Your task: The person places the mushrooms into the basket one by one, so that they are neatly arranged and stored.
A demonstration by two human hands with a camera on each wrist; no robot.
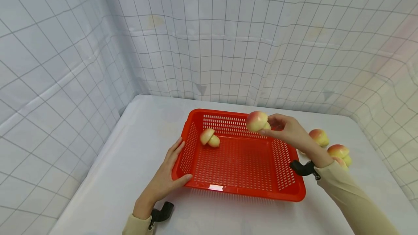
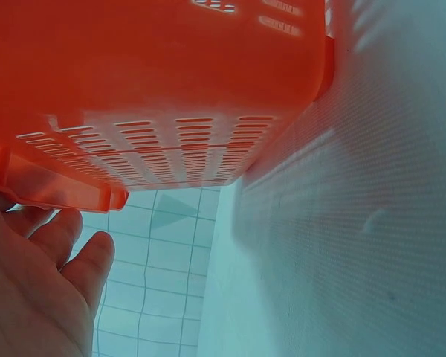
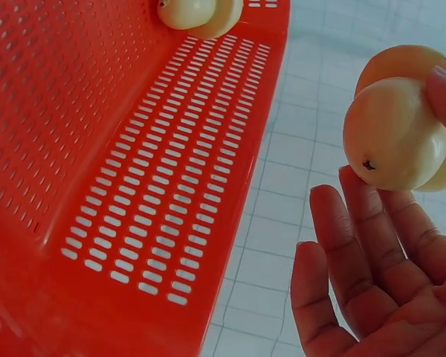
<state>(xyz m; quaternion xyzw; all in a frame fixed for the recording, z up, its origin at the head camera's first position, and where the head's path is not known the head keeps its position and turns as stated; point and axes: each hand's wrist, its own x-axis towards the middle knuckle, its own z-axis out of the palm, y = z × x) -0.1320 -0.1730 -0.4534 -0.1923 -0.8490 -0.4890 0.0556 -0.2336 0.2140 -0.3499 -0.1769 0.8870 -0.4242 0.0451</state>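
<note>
A red perforated plastic basket point(image 1: 235, 190) stands on the white table. My left hand point(image 1: 164, 177) rests at its near left corner, fingers spread along the left rim and thumb on the front rim; in the left wrist view the fingertips point(image 2: 93, 260) touch the rim from outside. Over the far right part of the basket, my right hand point(image 1: 289, 132) pinches a toy mushroom point(image 1: 256, 121) with a red and yellow cap. Its pale, rounded stem point(image 3: 394, 134) shows in the right wrist view. Another toy mushroom point(image 1: 207, 136) lies inside the basket near the far left corner.
Right of the basket, several more mushrooms point(image 1: 339, 151) lie on the table point(image 1: 137, 137), partly hidden by my right forearm. White grid-patterned curtains point(image 1: 228, 46) enclose the back and both sides.
</note>
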